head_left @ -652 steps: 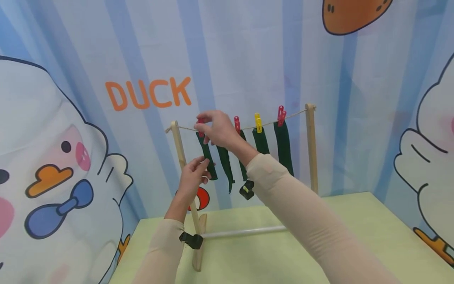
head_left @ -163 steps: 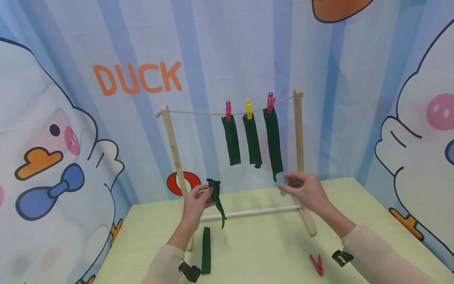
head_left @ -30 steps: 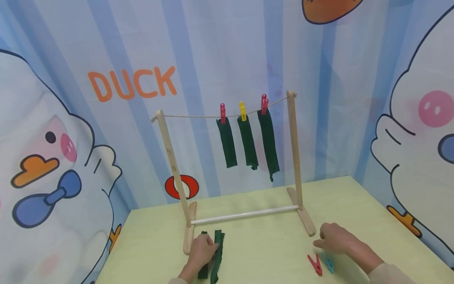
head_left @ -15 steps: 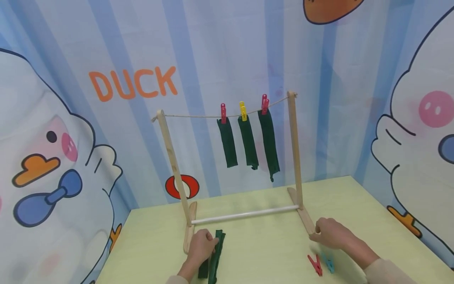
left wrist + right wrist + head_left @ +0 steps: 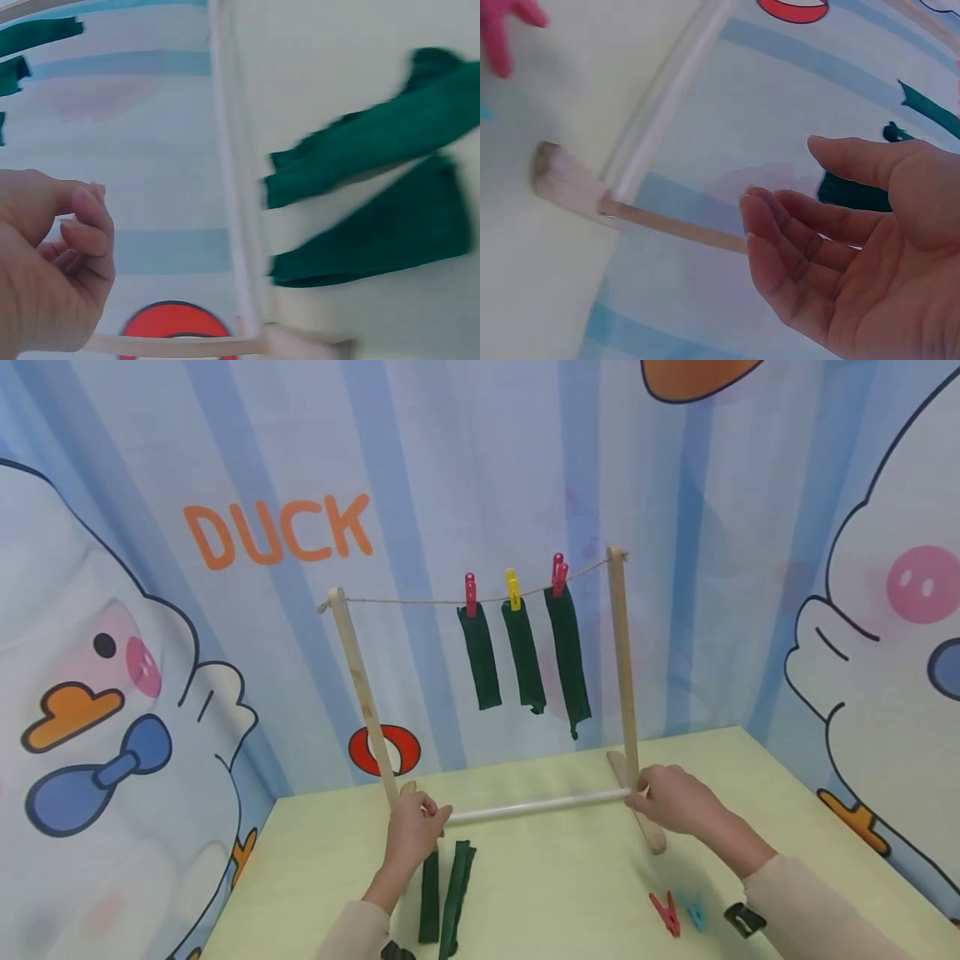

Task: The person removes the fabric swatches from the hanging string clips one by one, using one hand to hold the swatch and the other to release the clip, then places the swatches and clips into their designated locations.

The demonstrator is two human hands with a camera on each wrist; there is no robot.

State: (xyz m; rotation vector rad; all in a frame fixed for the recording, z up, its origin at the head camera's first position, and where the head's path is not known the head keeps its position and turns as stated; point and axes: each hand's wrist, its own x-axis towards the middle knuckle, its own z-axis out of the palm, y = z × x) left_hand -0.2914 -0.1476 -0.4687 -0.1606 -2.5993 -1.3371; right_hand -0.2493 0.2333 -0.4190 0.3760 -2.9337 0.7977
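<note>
Three dark green cloth strips hang on the string line (image 5: 405, 602): a left strip (image 5: 481, 660) under a red clothespin (image 5: 470, 595), a middle strip (image 5: 525, 656) under a yellow clothespin (image 5: 512, 589), and a right strip (image 5: 569, 660) under another red clothespin (image 5: 560, 577). My left hand (image 5: 412, 831), fingers loosely curled around nothing, is by the foot of the left post (image 5: 363, 693). Two folded green strips (image 5: 367, 135) lie just below it on the table. My right hand (image 5: 855, 255) holds nothing, its fingers relaxed and thumb apart, near the base of the right post (image 5: 625, 677).
A red clothespin (image 5: 665, 914) and a light blue clothespin (image 5: 693, 910) lie together on the table at the right front. A white crossbar (image 5: 536, 806) joins the wooden feet of the rack. Behind stands a striped curtain (image 5: 487, 460) with printed ducks.
Earlier, more strips hung at the line's left; two now lie on the table, with a red and a light blue clothespin at right. In the last second both hands rose off the table.
</note>
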